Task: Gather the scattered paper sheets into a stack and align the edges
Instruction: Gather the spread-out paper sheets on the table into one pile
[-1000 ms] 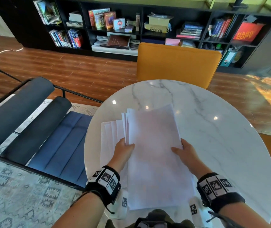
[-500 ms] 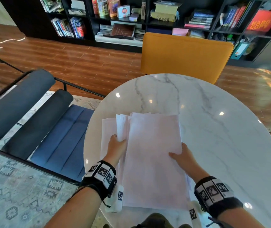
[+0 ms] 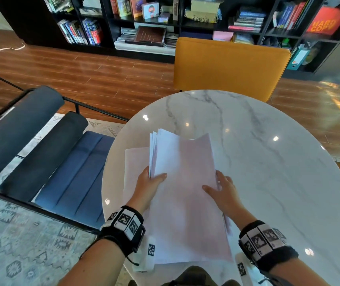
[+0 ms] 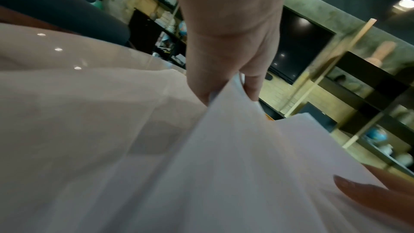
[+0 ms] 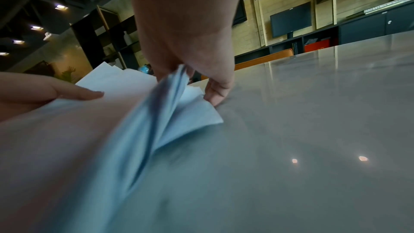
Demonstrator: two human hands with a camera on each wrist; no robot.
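Paper sheets (image 3: pixel 185 195) lie gathered in a loose stack on the near-left part of the round white marble surface (image 3: pixel 268 162), far edges fanned and uneven. Left hand (image 3: pixel 148 186) grasps the stack's left edge: thumb on top, fingers beneath, the pinch plain in the left wrist view (image 4: pixel 226 77). Right hand (image 3: pixel 224 193) grasps the right edge, thumb lying across the top sheet, fingers curled round the side; in the right wrist view (image 5: pixel 186 63) that edge is lifted off the surface and the sheets splay apart below it. One single sheet (image 3: pixel 136 162) lies flat on the surface left of the stack, partly under it. Beyond the surface stands a yellow chair (image 3: pixel 229 67); a blue chair (image 3: pixel 66 168) is to the left; a dark bookshelf (image 3: pixel 165 21) lines the far wall.
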